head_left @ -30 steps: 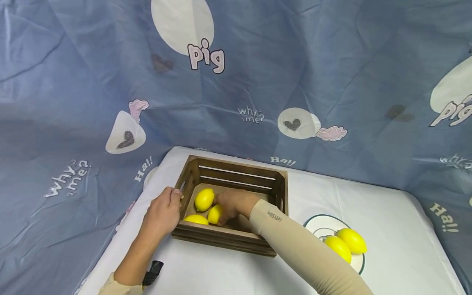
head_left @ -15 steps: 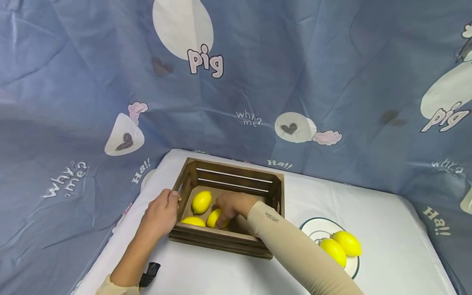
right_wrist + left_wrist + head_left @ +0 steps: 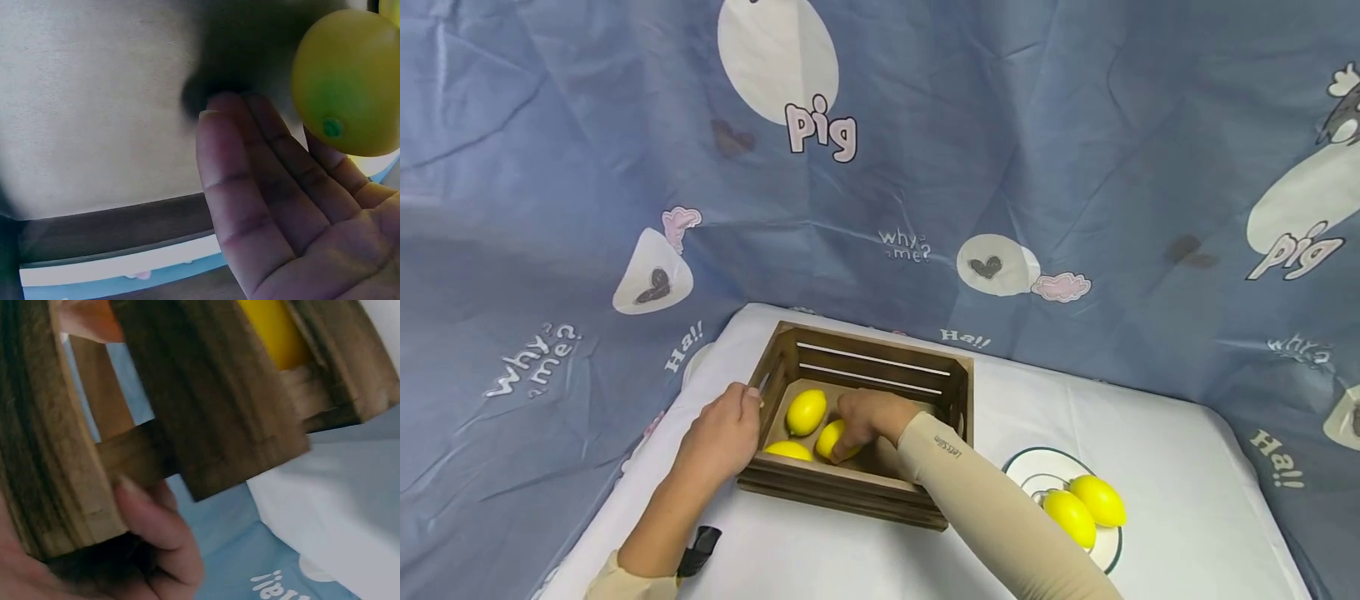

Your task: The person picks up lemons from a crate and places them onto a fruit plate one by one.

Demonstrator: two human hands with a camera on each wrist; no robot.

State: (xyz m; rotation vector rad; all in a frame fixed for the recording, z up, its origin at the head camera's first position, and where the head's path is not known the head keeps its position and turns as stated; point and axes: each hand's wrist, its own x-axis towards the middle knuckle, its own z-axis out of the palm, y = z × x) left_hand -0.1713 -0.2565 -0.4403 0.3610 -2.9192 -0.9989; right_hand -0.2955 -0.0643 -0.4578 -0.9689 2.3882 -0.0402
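Note:
A dark brown wooden crate (image 3: 850, 493) stands on the white-covered table, holding several lemons. My left hand (image 3: 724, 432) grips its left side; in the left wrist view, curled fingers (image 3: 161, 528) wrap round a slat. Inside the crate, my right hand (image 3: 872, 414) holds a lemon (image 3: 831, 440) between thumb and fingers, low near the floor. From the right wrist, that lemon (image 3: 347, 84) lies against the index side while the other fingers (image 3: 234, 181) reach out fairly straight; the thumb is out of sight there. Beside it lie a second lemon (image 3: 806, 412) and a third lemon (image 3: 787, 451).
Right of the crate, a white plate (image 3: 1037, 461) with a dark rim bears two lemons (image 3: 1082, 511). Blue printed cloth (image 3: 880, 167) hangs behind and at the left of the table. A black object (image 3: 700, 550) shows beside the left forearm.
The head view has shifted slightly. Within the crate, my right hand and its lemon have moved only a little; my left hand keeps its grip on the crate.

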